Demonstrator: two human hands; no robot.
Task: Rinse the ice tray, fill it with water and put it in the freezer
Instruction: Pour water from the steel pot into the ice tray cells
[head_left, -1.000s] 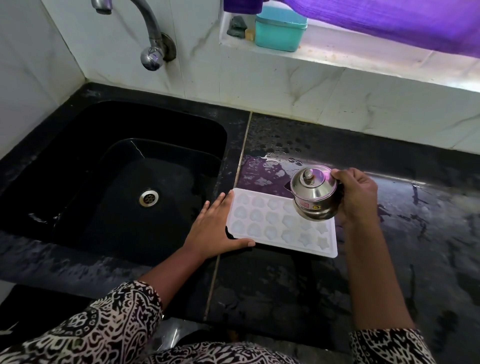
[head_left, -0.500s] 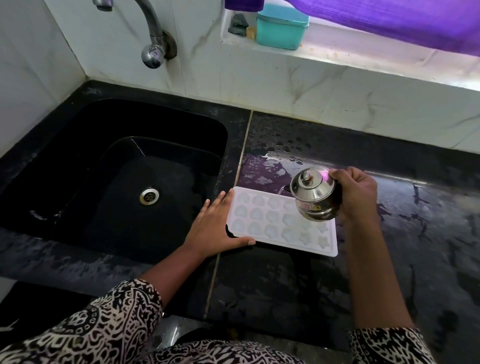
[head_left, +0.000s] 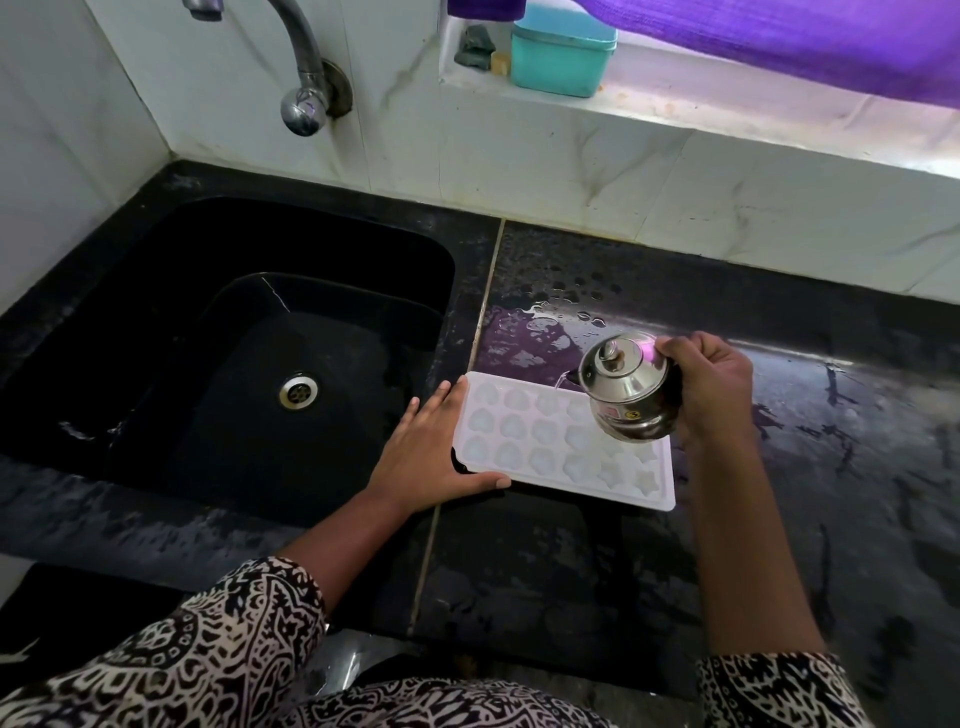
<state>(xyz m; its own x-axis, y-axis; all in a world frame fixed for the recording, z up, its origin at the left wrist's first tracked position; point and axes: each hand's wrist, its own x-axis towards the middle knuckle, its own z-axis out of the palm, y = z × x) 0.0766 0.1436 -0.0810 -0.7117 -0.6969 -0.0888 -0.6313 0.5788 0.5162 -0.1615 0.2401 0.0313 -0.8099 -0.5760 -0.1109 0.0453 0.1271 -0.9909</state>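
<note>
Pot (head_left: 626, 395) tilted in right hand (head_left: 714, 389); left hand (head_left: 421, 452) flat, apparently touching tray (head_left: 524, 415).

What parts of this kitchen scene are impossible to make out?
Head view:
1. The steel pot in the right hand covers the far right cells of the ice tray; their fill is hidden.
2. The pot's lid hides how much water it holds.
3. The tap is cut off at its top by the upper edge.

One head-worn camera looks forward and down, close over the black desk (head_left: 571, 571): sink (head_left: 218, 364) at left, wall (head_left: 519, 156) across the top, left hand (head_left: 426, 457) and right hand (head_left: 711, 384) mid-frame, sleeves (head_left: 208, 649) below.
</note>
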